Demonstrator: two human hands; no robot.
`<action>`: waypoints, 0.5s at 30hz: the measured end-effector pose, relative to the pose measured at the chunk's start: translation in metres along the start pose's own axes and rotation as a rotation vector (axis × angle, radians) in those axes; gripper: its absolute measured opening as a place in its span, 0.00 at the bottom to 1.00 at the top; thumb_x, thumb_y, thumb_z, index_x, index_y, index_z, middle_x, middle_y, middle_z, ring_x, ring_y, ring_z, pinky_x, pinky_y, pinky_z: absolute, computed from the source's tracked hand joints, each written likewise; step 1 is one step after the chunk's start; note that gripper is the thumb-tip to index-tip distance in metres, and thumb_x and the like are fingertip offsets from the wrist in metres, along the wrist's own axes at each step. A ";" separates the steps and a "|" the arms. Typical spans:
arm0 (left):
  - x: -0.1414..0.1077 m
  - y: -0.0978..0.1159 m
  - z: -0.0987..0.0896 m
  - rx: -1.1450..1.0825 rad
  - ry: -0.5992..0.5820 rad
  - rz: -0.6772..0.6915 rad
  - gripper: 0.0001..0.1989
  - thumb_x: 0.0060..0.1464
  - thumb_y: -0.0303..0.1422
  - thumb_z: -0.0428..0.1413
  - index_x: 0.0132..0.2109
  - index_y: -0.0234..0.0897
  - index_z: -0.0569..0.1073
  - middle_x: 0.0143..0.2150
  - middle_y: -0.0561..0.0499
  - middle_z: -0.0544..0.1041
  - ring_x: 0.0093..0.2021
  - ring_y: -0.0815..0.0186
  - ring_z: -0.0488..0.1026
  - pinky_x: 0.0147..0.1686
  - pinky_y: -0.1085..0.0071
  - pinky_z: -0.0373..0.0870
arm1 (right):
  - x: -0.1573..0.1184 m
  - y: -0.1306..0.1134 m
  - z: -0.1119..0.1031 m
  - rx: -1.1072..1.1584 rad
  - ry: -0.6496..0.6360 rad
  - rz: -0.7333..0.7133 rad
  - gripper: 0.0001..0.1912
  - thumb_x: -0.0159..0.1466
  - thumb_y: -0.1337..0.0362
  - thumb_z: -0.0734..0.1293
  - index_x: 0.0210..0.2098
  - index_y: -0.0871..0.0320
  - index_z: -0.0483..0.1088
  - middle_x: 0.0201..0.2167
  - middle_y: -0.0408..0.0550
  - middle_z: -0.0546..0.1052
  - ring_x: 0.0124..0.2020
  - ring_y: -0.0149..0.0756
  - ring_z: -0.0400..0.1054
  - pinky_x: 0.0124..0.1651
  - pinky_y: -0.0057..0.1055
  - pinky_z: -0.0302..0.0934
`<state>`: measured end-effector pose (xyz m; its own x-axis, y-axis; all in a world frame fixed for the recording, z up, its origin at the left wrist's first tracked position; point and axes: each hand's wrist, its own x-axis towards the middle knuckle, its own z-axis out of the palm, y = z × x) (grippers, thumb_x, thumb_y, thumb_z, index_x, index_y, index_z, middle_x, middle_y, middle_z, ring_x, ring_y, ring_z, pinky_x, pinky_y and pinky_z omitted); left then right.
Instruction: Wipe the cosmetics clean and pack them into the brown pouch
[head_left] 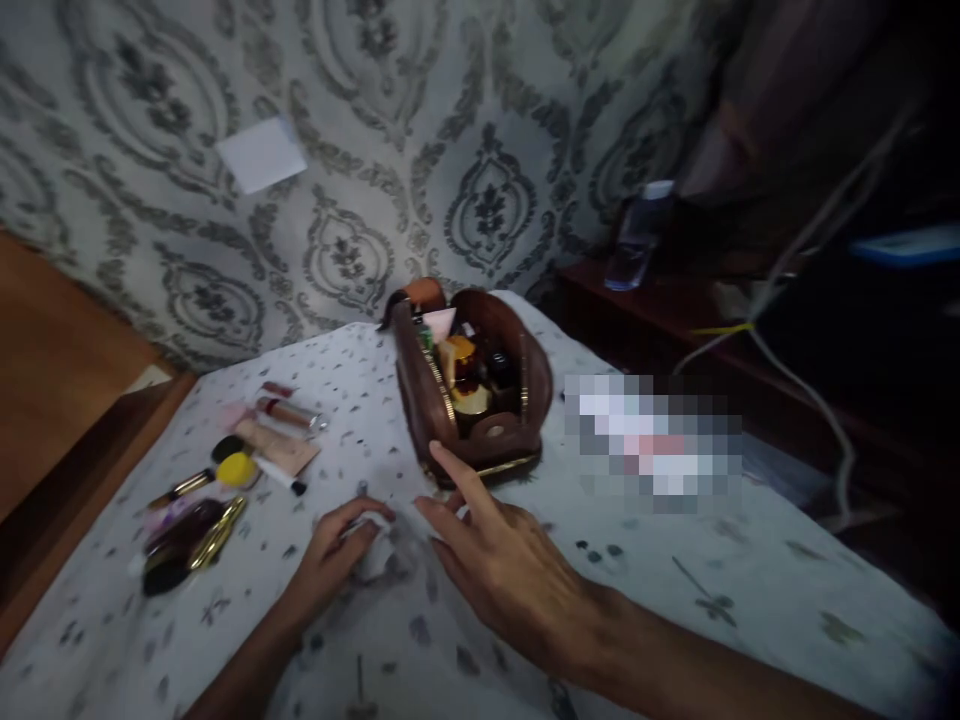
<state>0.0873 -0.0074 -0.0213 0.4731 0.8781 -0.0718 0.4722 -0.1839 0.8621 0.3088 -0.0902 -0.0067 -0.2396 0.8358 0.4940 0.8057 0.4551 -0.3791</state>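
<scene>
Reaching forward, the right hand (510, 555) has its index finger extended to the near left corner of an open brown bag (476, 445), its other fingers bent and apart from it; whether the fingertip touches the leather is unclear. The left hand (337, 545) lies low beside it, fingers curled over a whitish crumpled piece (382, 560), though whether they grip it cannot be told. The bag stands upright on a white leaf-print cloth (637, 570), near the patterned wall (360, 180), its gold zipper parted. Inside are an amber jar (466, 372), a gold-topped container (472, 401) and other small, dark items. To the left of the hands, cosmetics lie in a loose group: a yellow-lidded pot (236, 469), a peach tube (281, 447), a clear-ended tube (289, 413) and a dark item with a gold part (217, 533). Right of the bag is a pixelated area. Farther back, a clear bottle (637, 240) stands on reddish-brown furniture (675, 312), and a white card (262, 155) shows against the wall.
</scene>
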 end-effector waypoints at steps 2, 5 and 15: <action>0.001 0.001 0.002 -0.042 -0.026 0.088 0.15 0.58 0.42 0.52 0.40 0.36 0.78 0.39 0.48 0.80 0.41 0.59 0.74 0.45 0.68 0.69 | 0.003 -0.007 0.010 0.009 -0.056 -0.049 0.15 0.65 0.73 0.59 0.50 0.60 0.69 0.65 0.66 0.62 0.41 0.41 0.76 0.37 0.37 0.74; 0.000 0.001 0.003 -0.127 -0.020 0.140 0.14 0.59 0.39 0.51 0.42 0.36 0.76 0.41 0.48 0.80 0.44 0.59 0.74 0.47 0.67 0.69 | 0.010 -0.019 0.028 0.030 -0.121 -0.082 0.12 0.66 0.71 0.59 0.45 0.59 0.71 0.61 0.64 0.66 0.38 0.41 0.77 0.36 0.39 0.75; -0.024 -0.017 -0.036 -0.098 0.055 0.188 0.14 0.60 0.36 0.49 0.45 0.34 0.76 0.32 0.53 0.75 0.30 0.66 0.69 0.33 0.72 0.65 | 0.036 -0.048 0.068 0.337 -0.223 0.149 0.11 0.66 0.65 0.59 0.40 0.58 0.73 0.52 0.57 0.70 0.29 0.31 0.73 0.37 0.35 0.71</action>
<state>0.0409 -0.0092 -0.0161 0.5034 0.8557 0.1196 0.3042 -0.3051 0.9024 0.2249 -0.0612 -0.0237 -0.2753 0.9290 0.2475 0.6269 0.3687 -0.6864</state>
